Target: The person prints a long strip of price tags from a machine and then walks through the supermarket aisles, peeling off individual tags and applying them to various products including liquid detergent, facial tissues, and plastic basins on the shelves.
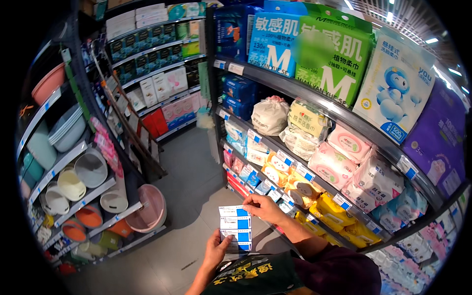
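A strip of white-and-blue shelf price labels (235,224) is held upright before me, several labels stacked one above another with small print. My left hand (217,246) grips its lower left side, the thumb lying across the front. At the upper right corner, the fingertips of my right hand (264,209) pinch the top label. Whether that label is coming loose from the others cannot be told. Beyond my right hand, yellow packs of wipes (332,210) sit on a lower shelf. Below the strip is the dark apron (254,271) I wear, with yellow lettering.
To the right, a curved shelf rack (317,94) holds packs of tissues and face towels, with price labels along its edges. Plastic tubs and bins (90,169) fill the left rack. A wooden ladder (123,107) leans near the back shelves. Grey floor tiles (188,169) run between the racks.
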`<state>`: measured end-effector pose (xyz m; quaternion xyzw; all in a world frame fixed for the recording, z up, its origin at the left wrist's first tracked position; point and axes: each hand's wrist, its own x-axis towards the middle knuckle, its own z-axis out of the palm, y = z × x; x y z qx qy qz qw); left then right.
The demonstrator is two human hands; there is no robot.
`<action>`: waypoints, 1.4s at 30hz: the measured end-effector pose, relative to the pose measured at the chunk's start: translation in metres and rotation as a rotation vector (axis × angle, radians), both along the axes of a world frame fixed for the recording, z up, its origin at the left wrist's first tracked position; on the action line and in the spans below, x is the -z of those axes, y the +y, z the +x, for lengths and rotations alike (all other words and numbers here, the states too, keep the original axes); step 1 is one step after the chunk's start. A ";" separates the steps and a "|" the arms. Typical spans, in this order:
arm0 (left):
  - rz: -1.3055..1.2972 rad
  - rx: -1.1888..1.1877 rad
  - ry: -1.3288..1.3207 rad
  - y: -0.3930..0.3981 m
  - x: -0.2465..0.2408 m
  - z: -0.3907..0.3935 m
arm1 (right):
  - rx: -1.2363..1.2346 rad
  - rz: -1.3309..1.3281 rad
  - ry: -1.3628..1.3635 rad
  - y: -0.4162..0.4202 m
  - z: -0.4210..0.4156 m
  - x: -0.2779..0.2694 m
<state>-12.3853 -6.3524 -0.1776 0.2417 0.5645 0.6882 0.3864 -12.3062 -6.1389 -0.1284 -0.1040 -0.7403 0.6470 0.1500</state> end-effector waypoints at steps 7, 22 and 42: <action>-0.054 0.277 -0.043 0.031 0.012 -0.052 | 0.267 0.012 -0.096 0.002 0.003 0.004; -0.208 0.804 -0.081 0.008 -0.008 -0.162 | 0.661 -0.080 -0.129 -0.089 -0.035 0.037; -0.200 0.837 -0.035 -0.030 0.011 -0.200 | 0.822 0.076 -0.261 -0.160 -0.061 0.061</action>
